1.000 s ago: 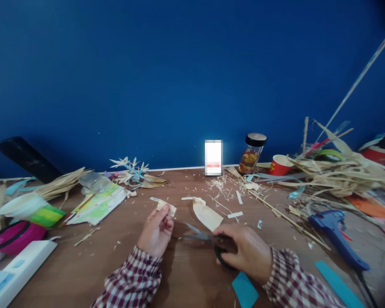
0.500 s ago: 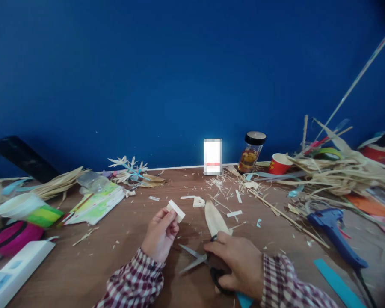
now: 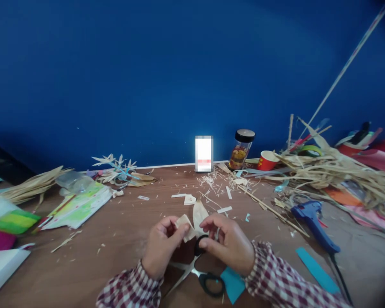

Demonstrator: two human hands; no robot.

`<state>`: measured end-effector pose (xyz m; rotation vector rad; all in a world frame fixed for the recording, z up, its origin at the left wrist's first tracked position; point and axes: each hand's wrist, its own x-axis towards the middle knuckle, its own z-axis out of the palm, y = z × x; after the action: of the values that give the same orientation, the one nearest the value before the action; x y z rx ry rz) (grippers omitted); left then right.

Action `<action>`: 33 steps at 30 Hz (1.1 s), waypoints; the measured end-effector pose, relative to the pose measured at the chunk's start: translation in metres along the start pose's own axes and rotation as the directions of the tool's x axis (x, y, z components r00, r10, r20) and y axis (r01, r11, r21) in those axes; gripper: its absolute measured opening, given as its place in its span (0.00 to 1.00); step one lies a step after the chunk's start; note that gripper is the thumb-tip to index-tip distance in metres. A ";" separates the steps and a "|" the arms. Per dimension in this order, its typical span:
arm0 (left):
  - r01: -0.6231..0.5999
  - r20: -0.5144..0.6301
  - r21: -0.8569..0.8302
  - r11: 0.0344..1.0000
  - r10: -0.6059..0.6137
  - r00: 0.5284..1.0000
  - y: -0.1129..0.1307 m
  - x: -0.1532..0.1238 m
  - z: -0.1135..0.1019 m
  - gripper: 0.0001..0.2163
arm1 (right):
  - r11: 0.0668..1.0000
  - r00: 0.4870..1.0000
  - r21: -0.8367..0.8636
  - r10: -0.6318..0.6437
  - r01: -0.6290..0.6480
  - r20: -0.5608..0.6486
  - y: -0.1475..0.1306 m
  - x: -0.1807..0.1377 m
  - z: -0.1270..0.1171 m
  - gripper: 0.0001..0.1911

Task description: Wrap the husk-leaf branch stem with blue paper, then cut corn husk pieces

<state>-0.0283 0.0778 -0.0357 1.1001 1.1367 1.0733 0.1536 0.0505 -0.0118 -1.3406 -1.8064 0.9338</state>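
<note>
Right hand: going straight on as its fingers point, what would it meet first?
The right hand would probably meet the pale piece held by the left hand, though depth is unclear.

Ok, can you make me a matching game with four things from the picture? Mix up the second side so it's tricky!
Column one:
1. scissors
2. glue gun
3. jar
4. left hand

Column two:
A. blue, lying toward the right side of the picture
B. pinching a small pale piece
C. topped with a black lid
D. spread open

Right pairs: 1-D, 2-A, 3-C, 4-B
</note>
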 end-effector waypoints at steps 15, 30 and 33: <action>0.300 0.158 -0.196 0.934 -0.272 0.949 0.005 -0.001 0.000 0.12 | 0.989 0.999 -0.150 -0.011 0.006 -0.033 0.017 0.009 -0.007 0.07; 0.266 0.046 -0.330 0.906 -0.266 0.963 0.003 0.007 -0.005 0.10 | 0.987 0.966 -0.056 0.135 -0.150 -0.219 0.038 0.019 -0.033 0.12; 0.244 0.048 -0.299 0.923 -0.241 0.969 0.002 0.006 -0.004 0.09 | 0.980 0.956 -0.129 0.110 -0.150 -0.273 0.038 0.019 -0.031 0.10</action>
<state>-0.0322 0.0840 -0.0348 0.7025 1.0284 1.0040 0.1937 0.0813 -0.0271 -1.6120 -1.6227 0.6589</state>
